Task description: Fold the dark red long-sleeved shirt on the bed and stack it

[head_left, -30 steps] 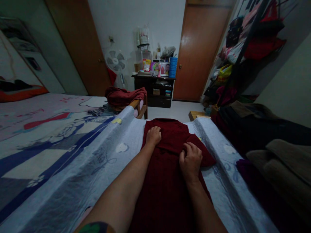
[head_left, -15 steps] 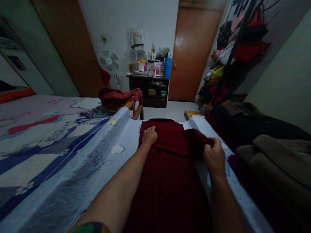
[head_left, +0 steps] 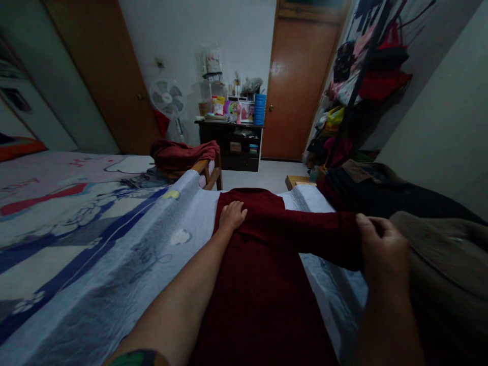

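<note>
A dark red long-sleeved shirt (head_left: 259, 284) lies spread lengthwise on a pale blue quilted cover (head_left: 160, 269). Near its collar, my left hand (head_left: 233, 215) rests on the fabric with fingers laid out over it. My right hand (head_left: 385, 249) pinches the cuff end of one sleeve (head_left: 324, 231), which stretches out to the right from the shirt's body. The sleeve looks fairly straight, with folds where it meets the shoulder. The shirt's lower end runs out of view at the bottom.
Folded brown cloth (head_left: 438, 259) and dark clothes (head_left: 396, 188) are piled on the right. A bed with a patterned sheet (head_left: 57, 229) stands on the left, with reddish clothes (head_left: 183, 155) at its wooden end. Beyond are a fan (head_left: 168, 96) and a dark cabinet (head_left: 229, 147).
My right hand has moved right and towards me, drawing the sleeve out from a bunched shape to a long one. My left hand stays near the collar, its fingers now flatter.
</note>
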Available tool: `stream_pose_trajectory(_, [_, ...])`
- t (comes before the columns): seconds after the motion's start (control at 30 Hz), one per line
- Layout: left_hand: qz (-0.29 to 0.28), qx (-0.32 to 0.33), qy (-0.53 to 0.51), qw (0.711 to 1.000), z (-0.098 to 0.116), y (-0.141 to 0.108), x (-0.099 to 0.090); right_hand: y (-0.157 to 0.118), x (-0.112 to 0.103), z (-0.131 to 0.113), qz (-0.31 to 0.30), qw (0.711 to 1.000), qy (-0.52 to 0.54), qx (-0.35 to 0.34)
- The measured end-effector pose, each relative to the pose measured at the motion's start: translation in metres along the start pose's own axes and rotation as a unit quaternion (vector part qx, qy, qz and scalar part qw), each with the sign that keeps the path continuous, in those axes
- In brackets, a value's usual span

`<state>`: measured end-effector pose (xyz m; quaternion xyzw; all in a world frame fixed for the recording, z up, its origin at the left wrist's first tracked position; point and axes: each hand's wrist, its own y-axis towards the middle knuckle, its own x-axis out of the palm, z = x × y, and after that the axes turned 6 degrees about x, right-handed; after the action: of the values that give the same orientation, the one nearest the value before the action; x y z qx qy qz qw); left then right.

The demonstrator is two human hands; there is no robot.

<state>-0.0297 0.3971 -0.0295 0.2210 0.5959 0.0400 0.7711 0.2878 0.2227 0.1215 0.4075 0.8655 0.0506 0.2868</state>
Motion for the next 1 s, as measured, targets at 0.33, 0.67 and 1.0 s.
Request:
stream_pose_trajectory(0.33, [-0.014,-0.028,0.041,0.999,0.001,-0.002,0.0,0.005,0.001,0.003,-0.105,0.972,-0.201,-0.055])
stream_pose_trajectory(0.67, [-0.072,-0.041,0.041,0.996,-0.001,0.003,0.005,-0.004,-0.011,-0.017,0.117,0.99,-0.066,-0.052])
stream_pose_trajectory(1.0, [-0.068,-0.043,0.042,0.996,-0.002,0.003,0.008,-0.003,0.001,-0.021,0.162,0.972,-0.103,-0.138])
